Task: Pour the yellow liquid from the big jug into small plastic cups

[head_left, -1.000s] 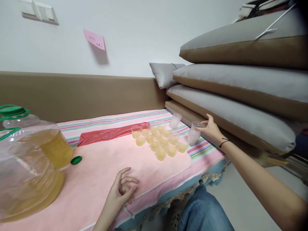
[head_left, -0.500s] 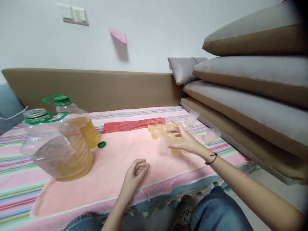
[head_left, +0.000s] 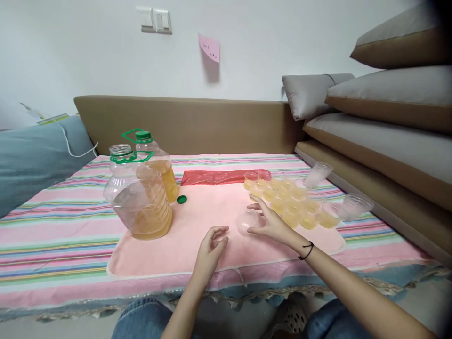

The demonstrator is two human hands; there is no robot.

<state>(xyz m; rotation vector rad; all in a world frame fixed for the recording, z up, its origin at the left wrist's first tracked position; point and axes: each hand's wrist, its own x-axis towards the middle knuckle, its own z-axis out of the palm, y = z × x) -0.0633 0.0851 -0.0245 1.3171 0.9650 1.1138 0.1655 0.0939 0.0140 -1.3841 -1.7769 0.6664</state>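
Observation:
My right hand point(head_left: 266, 221) grips an empty clear plastic cup point(head_left: 245, 222) between thumb and fingers, low over the pink mat point(head_left: 197, 254). Just beyond it stand several plastic cups of yellow liquid point(head_left: 291, 216), grouped closely; my hand and wrist cover part of the group. Left of the held cup, my left hand point(head_left: 213, 247) hovers with loosely curved fingers and thumb apart, holding nothing. A large clear jug point(head_left: 137, 207) with a green handle stands uncapped on the left, partly full of yellow liquid. Behind it is a second jug point(head_left: 165, 174) with its green cap on.
A loose green cap point(head_left: 181, 199) lies beside the jugs. A red plastic sheet point(head_left: 215, 177) stretches behind the mat. Two stacks of empty cups point(head_left: 356, 207) point(head_left: 318, 175) lean at the right. Piled cushions point(head_left: 381, 136) border the right side, and a blue pillow point(head_left: 45, 150) the left.
The view has swung left, so everything sits further right. My right hand has drawn the empty cup away from the filled cups, toward my left hand.

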